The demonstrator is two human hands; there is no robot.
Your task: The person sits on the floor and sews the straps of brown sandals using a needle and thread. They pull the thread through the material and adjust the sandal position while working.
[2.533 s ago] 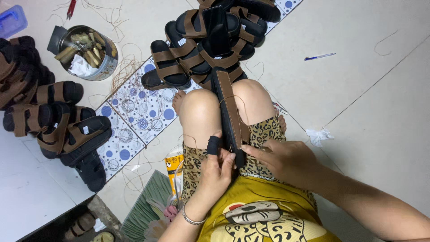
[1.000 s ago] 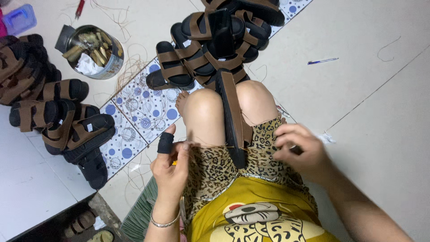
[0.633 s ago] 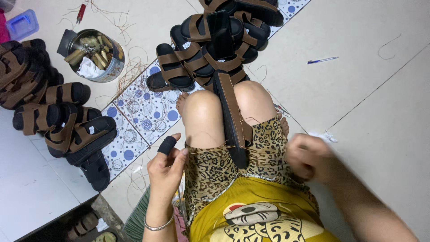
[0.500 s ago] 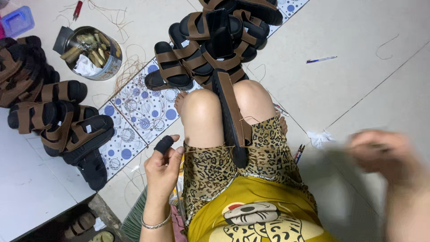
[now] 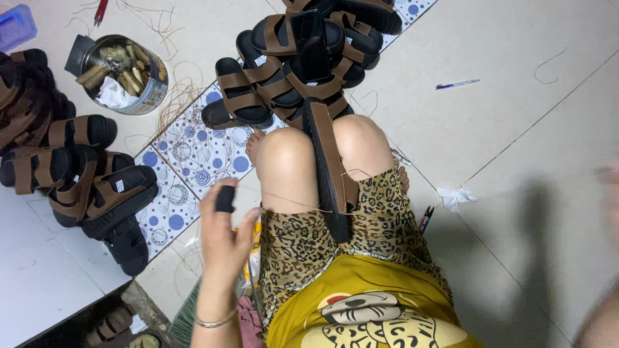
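Observation:
A brown-strapped black sandal [image 5: 330, 169] stands on edge, clamped between my bare knees. A thin tan thread [image 5: 293, 201] runs from it across my left thigh to my left hand [image 5: 224, 233]. That hand is raised beside the thigh, with a black guard on its index finger, and it pinches the thread's end. My right hand [image 5: 610, 188] is flung far out to the right edge of the view. It is blurred, and whatever it holds cannot be made out.
Finished sandals are heaped ahead of my knees [image 5: 303, 48] and at the left [image 5: 71, 171]. A metal tin of tools [image 5: 122, 74] sits beside loose thread on the patterned mat [image 5: 193, 145]. A blue pen [image 5: 456, 84], small snips [image 5: 425, 218] and a crumpled tissue [image 5: 454, 196] lie on the floor at right.
My right hand left the sandal on my lap and swept out to the right, drawing the thread. My left hand moved off the sandal to beside my left thigh.

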